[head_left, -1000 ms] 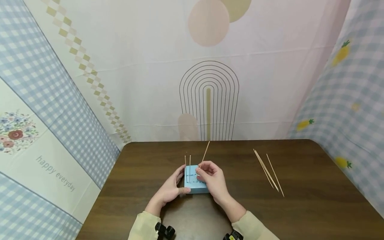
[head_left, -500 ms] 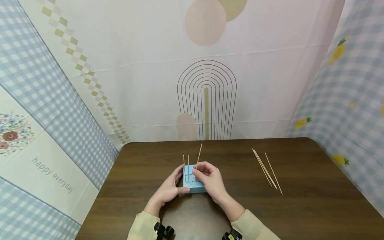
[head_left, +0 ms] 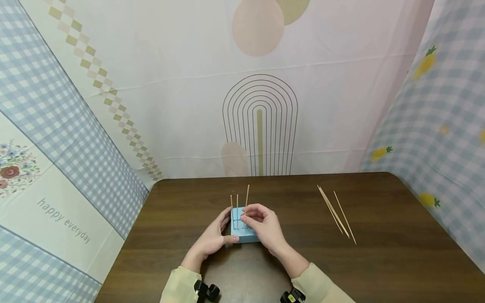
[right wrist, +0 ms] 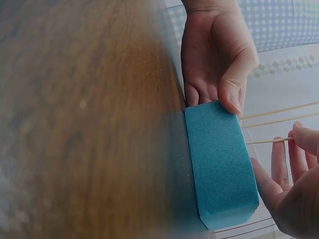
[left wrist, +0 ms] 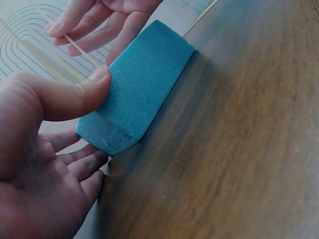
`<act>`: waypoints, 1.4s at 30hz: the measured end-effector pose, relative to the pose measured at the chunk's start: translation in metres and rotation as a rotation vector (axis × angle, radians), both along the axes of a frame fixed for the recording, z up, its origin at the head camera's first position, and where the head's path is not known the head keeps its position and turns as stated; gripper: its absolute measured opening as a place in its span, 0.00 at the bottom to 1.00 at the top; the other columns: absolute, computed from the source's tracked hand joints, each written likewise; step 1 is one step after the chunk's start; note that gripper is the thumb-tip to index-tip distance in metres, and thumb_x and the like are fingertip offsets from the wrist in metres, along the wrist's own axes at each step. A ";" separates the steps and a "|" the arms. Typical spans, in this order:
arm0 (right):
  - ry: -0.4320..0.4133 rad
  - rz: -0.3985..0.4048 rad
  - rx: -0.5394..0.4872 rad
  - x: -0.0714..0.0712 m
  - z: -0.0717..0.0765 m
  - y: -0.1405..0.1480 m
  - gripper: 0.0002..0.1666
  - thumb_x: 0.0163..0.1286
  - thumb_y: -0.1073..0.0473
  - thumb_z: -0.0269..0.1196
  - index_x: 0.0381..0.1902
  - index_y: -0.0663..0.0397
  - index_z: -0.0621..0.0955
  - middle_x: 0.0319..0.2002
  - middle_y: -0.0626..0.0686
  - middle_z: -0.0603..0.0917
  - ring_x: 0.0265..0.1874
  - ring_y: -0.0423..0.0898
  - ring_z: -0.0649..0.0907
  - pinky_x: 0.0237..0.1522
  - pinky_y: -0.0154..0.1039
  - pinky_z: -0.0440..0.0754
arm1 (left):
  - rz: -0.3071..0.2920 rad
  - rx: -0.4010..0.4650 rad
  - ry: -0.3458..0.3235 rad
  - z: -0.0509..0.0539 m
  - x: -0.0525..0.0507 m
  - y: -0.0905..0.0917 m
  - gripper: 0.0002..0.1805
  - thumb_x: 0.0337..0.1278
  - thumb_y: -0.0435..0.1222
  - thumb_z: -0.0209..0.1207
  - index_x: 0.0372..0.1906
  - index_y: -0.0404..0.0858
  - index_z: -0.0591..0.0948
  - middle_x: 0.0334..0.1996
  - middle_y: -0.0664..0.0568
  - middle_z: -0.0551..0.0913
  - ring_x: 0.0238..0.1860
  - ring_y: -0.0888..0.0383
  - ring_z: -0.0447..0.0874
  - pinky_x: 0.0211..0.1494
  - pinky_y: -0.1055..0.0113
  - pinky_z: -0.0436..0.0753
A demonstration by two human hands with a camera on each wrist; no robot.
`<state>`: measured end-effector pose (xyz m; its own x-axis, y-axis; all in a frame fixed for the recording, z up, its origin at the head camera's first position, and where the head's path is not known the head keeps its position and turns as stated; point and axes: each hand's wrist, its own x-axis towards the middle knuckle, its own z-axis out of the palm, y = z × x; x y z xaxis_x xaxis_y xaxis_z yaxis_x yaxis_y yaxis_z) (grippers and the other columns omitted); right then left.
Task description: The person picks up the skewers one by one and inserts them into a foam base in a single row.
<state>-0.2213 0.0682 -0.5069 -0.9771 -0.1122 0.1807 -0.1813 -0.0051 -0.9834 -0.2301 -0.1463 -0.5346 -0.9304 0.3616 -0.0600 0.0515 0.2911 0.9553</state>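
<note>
A light blue block (head_left: pixel 248 237) lies on the table, two thin wooden sticks (head_left: pixel 237 202) standing upright at its left side. My left hand (head_left: pixel 212 240) grips the block's left end, thumb on the near edge, as the left wrist view also shows with the block (left wrist: pixel 144 74). Between thumb and fingertips my right hand (head_left: pixel 267 227) pinches a third stick (head_left: pixel 247 195), nearly upright over the block. In the right wrist view this stick (right wrist: pixel 264 142) reaches down to the block's top; whether its tip is inside cannot be told.
Several loose sticks (head_left: pixel 333 210) lie on the brown table (head_left: pixel 295 269) at the right, one (head_left: pixel 345 217) slightly apart. A patterned cloth (head_left: pixel 182 126) hangs behind the table, with checked cloths at both sides.
My right hand has moved left over the block with its stick, which has gone from leaning right to nearly upright and sits lower. The left hand keeps its grip on the block.
</note>
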 end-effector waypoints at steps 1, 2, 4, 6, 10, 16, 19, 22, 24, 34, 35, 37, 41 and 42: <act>-0.003 -0.002 0.007 0.000 0.000 0.000 0.08 0.69 0.64 0.76 0.45 0.55 0.89 0.39 0.52 0.91 0.42 0.45 0.89 0.47 0.33 0.83 | -0.002 0.001 -0.001 0.000 0.000 0.000 0.56 0.60 0.31 0.75 0.87 0.38 0.54 0.84 0.36 0.57 0.84 0.38 0.53 0.80 0.40 0.59; -0.004 -0.004 0.015 0.000 0.001 0.000 0.08 0.68 0.64 0.76 0.44 0.55 0.89 0.38 0.52 0.91 0.41 0.46 0.89 0.47 0.33 0.84 | -0.003 0.002 0.000 0.000 0.000 0.000 0.56 0.60 0.31 0.75 0.87 0.38 0.54 0.84 0.36 0.57 0.84 0.38 0.53 0.80 0.40 0.59; -0.008 -0.012 0.037 0.001 0.001 0.001 0.07 0.68 0.64 0.77 0.41 0.54 0.88 0.37 0.51 0.91 0.41 0.45 0.89 0.46 0.33 0.84 | -0.005 0.006 -0.001 0.000 0.000 0.000 0.56 0.60 0.31 0.75 0.87 0.38 0.54 0.84 0.36 0.56 0.84 0.38 0.52 0.80 0.40 0.59; -0.009 -0.023 0.056 0.002 0.002 0.001 0.07 0.67 0.64 0.77 0.39 0.54 0.88 0.37 0.49 0.90 0.40 0.45 0.89 0.46 0.33 0.84 | -0.005 0.006 0.001 0.000 -0.001 0.001 0.56 0.60 0.31 0.75 0.87 0.38 0.54 0.84 0.36 0.56 0.84 0.37 0.52 0.80 0.40 0.59; -0.007 -0.048 0.090 0.003 0.002 0.000 0.08 0.65 0.65 0.78 0.36 0.53 0.87 0.36 0.48 0.89 0.39 0.45 0.88 0.45 0.33 0.84 | -0.003 -0.003 0.003 0.001 0.000 0.001 0.56 0.60 0.31 0.76 0.87 0.38 0.54 0.84 0.35 0.57 0.84 0.37 0.53 0.80 0.39 0.59; 0.005 -0.068 0.125 0.002 0.000 0.001 0.09 0.63 0.65 0.79 0.35 0.52 0.88 0.35 0.47 0.89 0.37 0.45 0.88 0.41 0.33 0.84 | -0.001 -0.009 0.003 0.001 0.001 0.001 0.56 0.60 0.32 0.76 0.87 0.39 0.55 0.83 0.34 0.57 0.83 0.36 0.53 0.80 0.38 0.58; 0.013 -0.062 0.141 0.002 0.001 0.001 0.09 0.63 0.65 0.80 0.34 0.51 0.88 0.35 0.47 0.89 0.36 0.44 0.88 0.41 0.33 0.84 | -0.003 -0.004 0.000 0.001 0.001 0.001 0.56 0.60 0.31 0.75 0.87 0.39 0.54 0.83 0.34 0.57 0.83 0.37 0.53 0.80 0.39 0.59; 0.038 -0.049 0.172 0.001 0.001 0.002 0.08 0.63 0.64 0.80 0.34 0.51 0.88 0.34 0.47 0.89 0.36 0.43 0.88 0.41 0.34 0.84 | -0.005 0.005 -0.003 0.001 0.001 0.000 0.56 0.60 0.31 0.75 0.87 0.39 0.54 0.84 0.34 0.57 0.84 0.37 0.53 0.80 0.39 0.59; 0.063 -0.040 0.209 0.000 0.001 0.003 0.07 0.64 0.64 0.79 0.35 0.50 0.89 0.35 0.46 0.89 0.36 0.42 0.88 0.42 0.34 0.85 | -0.007 0.011 -0.003 0.000 0.000 0.000 0.56 0.61 0.31 0.75 0.87 0.39 0.54 0.84 0.35 0.56 0.84 0.37 0.52 0.79 0.39 0.60; 0.128 -0.009 0.318 0.000 0.001 0.004 0.06 0.67 0.64 0.77 0.38 0.47 0.91 0.36 0.42 0.90 0.37 0.42 0.88 0.42 0.37 0.84 | -0.006 0.014 -0.003 -0.001 0.000 -0.001 0.56 0.60 0.31 0.75 0.87 0.39 0.54 0.84 0.35 0.57 0.84 0.37 0.53 0.80 0.40 0.59; 0.131 -0.006 0.325 -0.001 0.001 0.004 0.07 0.67 0.65 0.77 0.38 0.47 0.91 0.35 0.42 0.90 0.37 0.42 0.88 0.42 0.37 0.84 | -0.005 0.013 -0.001 -0.001 0.000 -0.001 0.56 0.60 0.31 0.76 0.87 0.39 0.55 0.84 0.35 0.57 0.84 0.37 0.53 0.80 0.40 0.59; 0.133 0.001 0.339 -0.001 0.002 0.004 0.07 0.68 0.65 0.76 0.38 0.46 0.91 0.35 0.41 0.90 0.36 0.41 0.88 0.41 0.36 0.84 | -0.004 0.011 0.000 -0.001 0.000 -0.001 0.56 0.60 0.31 0.76 0.87 0.39 0.55 0.84 0.35 0.57 0.84 0.37 0.53 0.80 0.40 0.59; 0.132 0.015 0.355 -0.001 0.003 0.004 0.07 0.68 0.65 0.76 0.38 0.46 0.91 0.35 0.41 0.90 0.36 0.41 0.88 0.41 0.36 0.84 | -0.005 0.015 -0.002 0.000 0.000 -0.001 0.56 0.60 0.31 0.75 0.87 0.39 0.54 0.84 0.35 0.57 0.84 0.37 0.53 0.80 0.39 0.59; 0.132 0.017 0.356 0.000 0.003 0.004 0.07 0.68 0.65 0.76 0.38 0.46 0.91 0.35 0.41 0.90 0.36 0.41 0.88 0.41 0.36 0.84 | -0.005 0.015 -0.002 0.000 0.000 -0.001 0.56 0.60 0.31 0.75 0.87 0.39 0.54 0.84 0.35 0.57 0.84 0.37 0.53 0.80 0.39 0.59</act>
<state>-0.2218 0.0726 -0.5035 -0.9454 -0.2067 0.2519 -0.3095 0.3285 -0.8923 -0.2298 -0.1471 -0.5349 -0.9284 0.3672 -0.0566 0.0509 0.2764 0.9597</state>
